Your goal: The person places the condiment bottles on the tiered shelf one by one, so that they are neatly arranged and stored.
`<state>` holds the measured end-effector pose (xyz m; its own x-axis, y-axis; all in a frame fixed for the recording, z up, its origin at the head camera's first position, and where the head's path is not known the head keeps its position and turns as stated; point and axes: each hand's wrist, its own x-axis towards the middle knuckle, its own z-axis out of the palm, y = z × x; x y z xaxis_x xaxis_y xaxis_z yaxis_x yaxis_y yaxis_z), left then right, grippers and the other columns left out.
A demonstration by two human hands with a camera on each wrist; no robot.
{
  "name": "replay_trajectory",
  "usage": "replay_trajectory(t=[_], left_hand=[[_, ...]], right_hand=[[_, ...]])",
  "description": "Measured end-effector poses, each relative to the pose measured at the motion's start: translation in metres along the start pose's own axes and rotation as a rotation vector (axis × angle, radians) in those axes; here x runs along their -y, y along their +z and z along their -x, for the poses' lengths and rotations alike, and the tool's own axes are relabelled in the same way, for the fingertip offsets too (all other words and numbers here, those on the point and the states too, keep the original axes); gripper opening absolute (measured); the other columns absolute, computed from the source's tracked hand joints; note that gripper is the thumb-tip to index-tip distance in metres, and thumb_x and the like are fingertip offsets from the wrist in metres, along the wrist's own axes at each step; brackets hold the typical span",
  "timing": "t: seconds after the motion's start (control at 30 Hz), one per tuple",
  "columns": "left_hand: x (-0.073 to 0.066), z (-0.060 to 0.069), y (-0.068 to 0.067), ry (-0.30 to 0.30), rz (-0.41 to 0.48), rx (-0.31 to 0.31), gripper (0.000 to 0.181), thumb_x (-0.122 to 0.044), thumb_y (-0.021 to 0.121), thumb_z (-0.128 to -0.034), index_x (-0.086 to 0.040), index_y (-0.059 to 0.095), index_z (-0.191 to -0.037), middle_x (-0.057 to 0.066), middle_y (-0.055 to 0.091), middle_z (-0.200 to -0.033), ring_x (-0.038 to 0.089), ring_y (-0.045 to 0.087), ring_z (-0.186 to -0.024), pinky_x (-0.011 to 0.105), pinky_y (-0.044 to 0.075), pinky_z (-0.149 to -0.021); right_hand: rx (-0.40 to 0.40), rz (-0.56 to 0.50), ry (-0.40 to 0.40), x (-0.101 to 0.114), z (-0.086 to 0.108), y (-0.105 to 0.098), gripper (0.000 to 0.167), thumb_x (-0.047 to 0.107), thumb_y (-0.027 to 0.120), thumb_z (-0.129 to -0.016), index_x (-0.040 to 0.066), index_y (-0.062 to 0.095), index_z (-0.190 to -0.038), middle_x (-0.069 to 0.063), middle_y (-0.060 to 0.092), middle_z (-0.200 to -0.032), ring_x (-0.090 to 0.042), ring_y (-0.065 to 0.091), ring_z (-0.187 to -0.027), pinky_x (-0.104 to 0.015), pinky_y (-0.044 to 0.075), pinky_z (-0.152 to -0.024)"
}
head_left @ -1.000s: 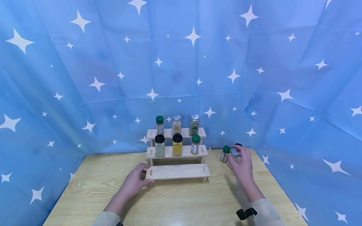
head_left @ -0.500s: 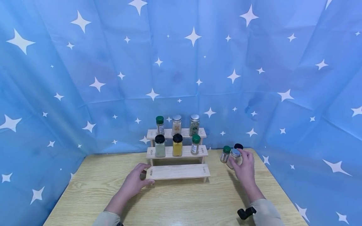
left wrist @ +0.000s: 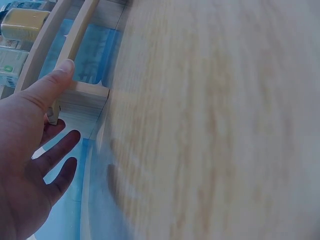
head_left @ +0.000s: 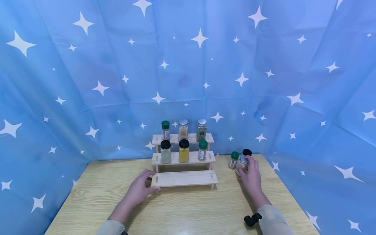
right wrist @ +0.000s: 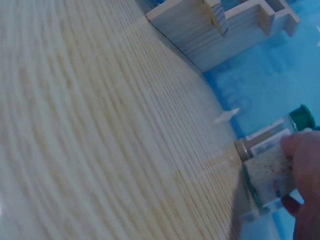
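My left hand (head_left: 138, 188) pinches the left end of the lowest shelf of a three-step wooden spice rack (head_left: 185, 179). In the left wrist view its thumb (left wrist: 59, 76) presses the front edge, while the other fingers spread below. At the table's back right, my right hand (head_left: 252, 178) holds a silver-lidded spice jar (right wrist: 270, 176) between thumb and fingers. Pale, speckled contents show through the glass. A smaller green-lidded jar (head_left: 233, 160) stands just left of it, and a black-lidded jar (head_left: 246, 152) is mostly hidden behind.
On the rack's top shelf stand a green-lidded jar (head_left: 165, 130) and two silver-lidded jars (head_left: 201, 130). The middle shelf bears two black-lidded jars (head_left: 183, 151) and another green-lidded jar (head_left: 202, 150). A blue starry curtain (head_left: 188, 81) hangs behind the wooden table (head_left: 188, 212).
My right hand has lowered slightly and closed around the silver-lidded jar; the black lid behind shows more. The left hand and rack stay put.
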<state>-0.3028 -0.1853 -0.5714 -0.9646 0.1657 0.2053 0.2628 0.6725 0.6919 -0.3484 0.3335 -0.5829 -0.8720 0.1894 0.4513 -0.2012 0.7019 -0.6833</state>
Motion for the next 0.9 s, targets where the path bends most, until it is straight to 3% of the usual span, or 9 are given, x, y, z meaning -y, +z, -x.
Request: replay_trajectory(t=[0.27, 0.37, 0.5, 0.7, 0.8, 0.9], left_hand=[[0.001, -0.001, 0.0, 0.003, -0.005, 0.002, 0.076, -0.033, 0.099, -0.0836, -0.012, 0.066, -0.148, 0.001, 0.065, -0.143, 0.025, 0.07, -0.119, 0.051, 0.061, -0.102], [0.001, -0.001, 0.0, 0.001, -0.006, 0.005, 0.075, -0.032, 0.099, -0.0838, -0.012, 0.066, -0.148, 0.001, 0.065, -0.143, 0.025, 0.07, -0.119, 0.051, 0.061, -0.103], [0.001, -0.002, -0.001, 0.001, -0.001, 0.003, 0.075, -0.031, 0.099, -0.0841, -0.012, 0.066, -0.148, 0.001, 0.065, -0.144, 0.025, 0.07, -0.119, 0.051, 0.061, -0.103], [0.0, -0.001, -0.002, 0.01, -0.002, 0.003, 0.075, -0.032, 0.098, -0.0847, -0.011, 0.066, -0.149, 0.002, 0.065, -0.144, 0.025, 0.07, -0.12, 0.05, 0.061, -0.102], [0.0, -0.001, -0.001, 0.011, -0.002, 0.003, 0.074, -0.031, 0.099, -0.0845, -0.011, 0.066, -0.148, 0.002, 0.066, -0.144, 0.025, 0.07, -0.119, 0.05, 0.06, -0.103], [0.001, -0.001, 0.001, 0.009, -0.003, 0.001, 0.073, -0.03, 0.099, -0.0841, -0.011, 0.067, -0.147, 0.002, 0.066, -0.143, 0.024, 0.07, -0.119, 0.051, 0.06, -0.104]], right_hand=[[0.036, -0.078, -0.01, 0.0, 0.002, -0.005, 0.063, -0.001, 0.077, -0.103, 0.004, 0.045, -0.157, -0.026, 0.047, -0.145, -0.044, 0.057, -0.127, -0.06, 0.06, -0.103], [0.06, -0.108, -0.004, 0.002, 0.005, -0.01, 0.064, 0.0, 0.077, -0.103, 0.005, 0.045, -0.158, -0.024, 0.048, -0.149, -0.042, 0.059, -0.127, -0.039, 0.063, -0.101], [0.096, -0.13, -0.021, 0.01, 0.006, -0.015, 0.065, 0.004, 0.077, -0.104, 0.007, 0.044, -0.161, -0.022, 0.047, -0.155, -0.039, 0.06, -0.128, -0.016, 0.054, -0.097], [0.111, -0.166, -0.125, 0.028, 0.005, -0.021, 0.064, -0.001, 0.081, -0.1, 0.004, 0.05, -0.155, -0.021, 0.054, -0.149, -0.036, 0.064, -0.123, -0.033, 0.061, -0.099], [0.114, -0.193, -0.177, 0.038, 0.005, -0.021, 0.063, -0.005, 0.084, -0.095, 0.002, 0.053, -0.151, -0.02, 0.058, -0.143, -0.022, 0.065, -0.116, -0.026, 0.061, -0.095], [0.138, -0.205, -0.201, 0.048, 0.006, -0.02, 0.064, -0.007, 0.085, -0.093, 0.003, 0.054, -0.149, -0.018, 0.06, -0.141, -0.018, 0.064, -0.115, -0.017, 0.057, -0.094]])
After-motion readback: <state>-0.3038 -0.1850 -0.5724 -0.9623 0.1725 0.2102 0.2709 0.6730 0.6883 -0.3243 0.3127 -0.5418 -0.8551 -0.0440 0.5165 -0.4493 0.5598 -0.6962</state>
